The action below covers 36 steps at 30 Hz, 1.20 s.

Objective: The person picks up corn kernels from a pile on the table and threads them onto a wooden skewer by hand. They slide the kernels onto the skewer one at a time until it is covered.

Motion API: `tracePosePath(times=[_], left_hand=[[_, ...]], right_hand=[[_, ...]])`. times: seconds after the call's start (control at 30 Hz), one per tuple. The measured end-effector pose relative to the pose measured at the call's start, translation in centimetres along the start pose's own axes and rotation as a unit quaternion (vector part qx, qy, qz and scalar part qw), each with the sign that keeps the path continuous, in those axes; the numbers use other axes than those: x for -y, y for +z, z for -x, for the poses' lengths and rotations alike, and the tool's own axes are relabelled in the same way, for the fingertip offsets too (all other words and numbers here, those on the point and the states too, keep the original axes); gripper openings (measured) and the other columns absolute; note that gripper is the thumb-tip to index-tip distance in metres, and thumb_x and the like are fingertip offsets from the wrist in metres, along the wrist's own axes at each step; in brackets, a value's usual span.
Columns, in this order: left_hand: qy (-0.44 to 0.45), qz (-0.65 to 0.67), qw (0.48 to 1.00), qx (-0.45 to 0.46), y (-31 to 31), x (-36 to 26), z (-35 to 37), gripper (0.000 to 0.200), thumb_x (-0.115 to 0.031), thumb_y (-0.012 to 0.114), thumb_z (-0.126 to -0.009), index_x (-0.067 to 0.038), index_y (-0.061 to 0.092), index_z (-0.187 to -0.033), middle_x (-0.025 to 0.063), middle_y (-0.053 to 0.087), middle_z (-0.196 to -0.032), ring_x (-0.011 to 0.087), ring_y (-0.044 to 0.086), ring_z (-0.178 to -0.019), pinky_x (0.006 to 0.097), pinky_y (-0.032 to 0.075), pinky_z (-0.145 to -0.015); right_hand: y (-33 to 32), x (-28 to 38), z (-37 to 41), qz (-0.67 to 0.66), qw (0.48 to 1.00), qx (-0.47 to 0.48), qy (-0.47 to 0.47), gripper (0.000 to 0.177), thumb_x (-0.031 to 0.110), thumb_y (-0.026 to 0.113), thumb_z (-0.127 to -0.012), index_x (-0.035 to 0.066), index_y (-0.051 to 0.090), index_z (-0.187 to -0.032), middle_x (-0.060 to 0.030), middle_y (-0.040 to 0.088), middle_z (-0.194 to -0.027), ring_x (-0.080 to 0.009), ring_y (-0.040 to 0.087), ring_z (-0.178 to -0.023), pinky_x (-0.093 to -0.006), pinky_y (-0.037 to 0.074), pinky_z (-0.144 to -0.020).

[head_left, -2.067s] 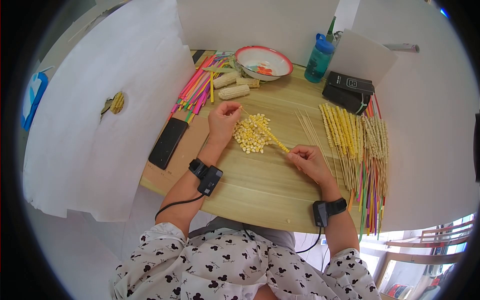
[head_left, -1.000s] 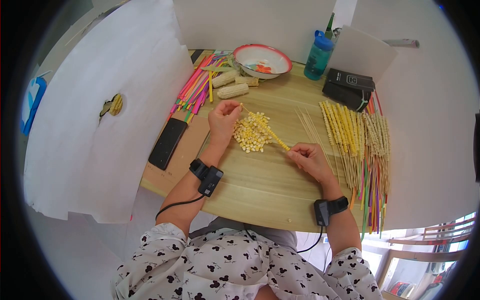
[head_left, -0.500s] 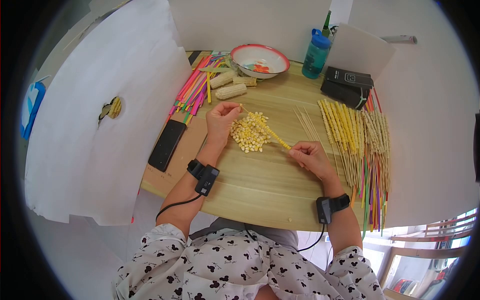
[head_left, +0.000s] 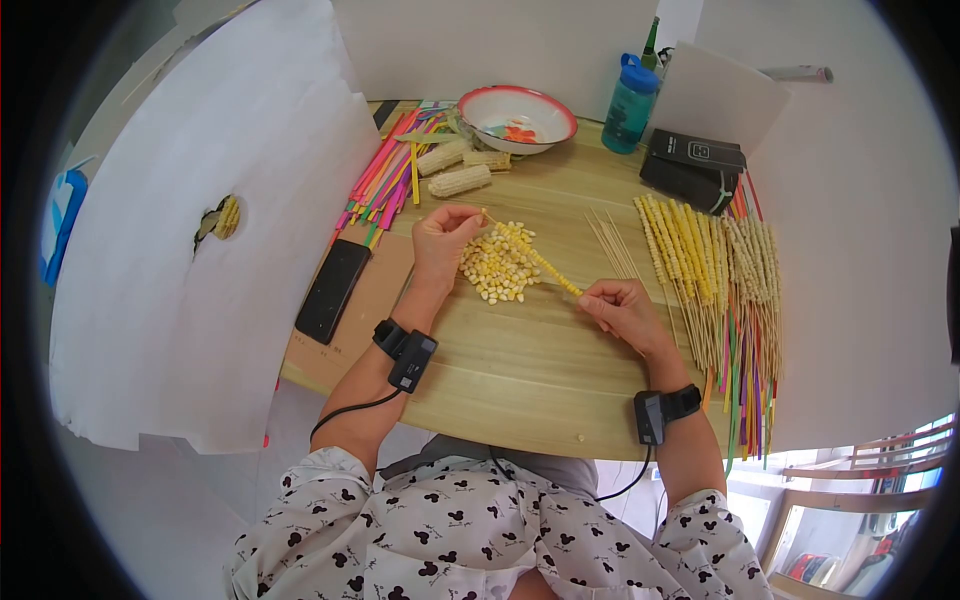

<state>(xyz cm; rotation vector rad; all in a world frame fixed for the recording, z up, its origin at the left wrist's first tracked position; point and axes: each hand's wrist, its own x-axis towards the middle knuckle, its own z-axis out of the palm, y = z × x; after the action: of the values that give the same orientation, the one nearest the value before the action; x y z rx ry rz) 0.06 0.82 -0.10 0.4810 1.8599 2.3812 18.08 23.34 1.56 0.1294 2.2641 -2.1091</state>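
A thin skewer strung with yellow corn kernels (head_left: 543, 264) slants between my two hands. My right hand (head_left: 622, 308) is closed around its lower right end. At the upper left tip my left hand (head_left: 446, 242) pinches with thumb and finger; whether they press on a kernel or the stick is too small to tell. Beneath the skewer lies a pile of loose corn kernels (head_left: 490, 270) on the wooden table (head_left: 500, 370). Several bare sticks (head_left: 612, 245) rest beyond my right hand.
Finished corn skewers (head_left: 690, 250) lie in rows at the right, above coloured strips (head_left: 745, 400). Further back are stripped cobs (head_left: 460, 181), an enamel basin (head_left: 545, 140), a blue bottle (head_left: 628, 110) and a black box (head_left: 690, 170). A phone (head_left: 333, 290) and more strips (head_left: 385, 185) lie left.
The view has shifted very slightly. Both hands keep their hold on the skewer in nearly the same place.
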Motion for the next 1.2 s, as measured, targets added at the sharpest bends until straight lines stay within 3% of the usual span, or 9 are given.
tracePosePath(times=[0.1,0.3,0.93,1.0,1.13,1.2], left_hand=[[-0.008,-0.059,0.997,0.057,0.2,0.2,0.4,0.009,0.001,0.065,-0.085,0.001,0.066,-0.094,0.0076,0.07,-0.089,0.0123,0.067,-0.081,0.0232,0.052,-0.075],[-0.011,0.0,0.999,0.049,0.5,0.5,0.5,0.01,0.001,0.067,-0.084,0.001,0.066,-0.094,0.0072,0.07,-0.088,0.0125,0.067,-0.08,0.0236,0.053,-0.074],[0.009,-0.013,0.995,0.095,0.7,0.8,0.5,0.014,0.0,0.061,-0.089,0.001,0.065,-0.102,0.0052,0.068,-0.096,0.0118,0.065,-0.088,0.023,0.05,-0.077],[0.084,-0.152,0.981,0.081,1.0,0.4,0.7,0.019,-0.002,0.061,-0.088,-0.001,0.065,-0.106,0.0043,0.068,-0.097,0.0099,0.062,-0.092,0.022,0.048,-0.075],[0.124,-0.289,0.948,0.053,1.0,-0.3,1.2,0.025,-0.004,0.063,-0.085,-0.003,0.064,-0.11,0.0037,0.067,-0.098,0.0085,0.06,-0.093,0.0237,0.046,-0.077],[0.118,-0.324,0.938,0.025,0.9,0.1,0.8,0.025,-0.008,0.064,-0.083,-0.005,0.064,-0.108,0.007,0.064,-0.098,0.0154,0.059,-0.094,0.0295,0.045,-0.082]], right_hand=[[0.0,-0.2,-0.1,-0.001,1.0,-0.004,0.0,0.018,0.02,0.067,-0.09,0.002,0.068,-0.086,0.0054,0.05,-0.054,-0.0004,0.04,-0.044,-0.0172,0.028,-0.041],[0.1,0.0,0.0,-0.004,1.0,-0.011,-0.003,0.017,0.018,0.067,-0.09,0.002,0.069,-0.088,0.0051,0.05,-0.054,-0.0003,0.039,-0.043,-0.017,0.027,-0.04],[0.0,0.3,0.1,-0.019,1.0,-0.022,0.007,0.017,0.019,0.066,-0.09,0.003,0.067,-0.086,0.0053,0.051,-0.055,-0.001,0.041,-0.045,-0.0176,0.029,-0.042],[-0.1,0.3,0.1,-0.025,0.999,-0.034,0.01,0.017,0.019,0.065,-0.09,0.003,0.067,-0.085,0.0052,0.051,-0.055,-0.0011,0.041,-0.045,-0.0176,0.029,-0.042],[-0.1,-0.2,-0.1,-0.048,0.997,-0.062,0.007,0.016,0.018,0.065,-0.09,0.003,0.067,-0.085,0.0052,0.049,-0.055,-0.001,0.039,-0.045,-0.018,0.028,-0.04],[0.1,0.0,0.0,-0.061,0.996,-0.067,0.007,0.017,0.018,0.065,-0.09,0.003,0.067,-0.084,0.0049,0.05,-0.056,-0.0012,0.039,-0.045,-0.0183,0.029,-0.041]])
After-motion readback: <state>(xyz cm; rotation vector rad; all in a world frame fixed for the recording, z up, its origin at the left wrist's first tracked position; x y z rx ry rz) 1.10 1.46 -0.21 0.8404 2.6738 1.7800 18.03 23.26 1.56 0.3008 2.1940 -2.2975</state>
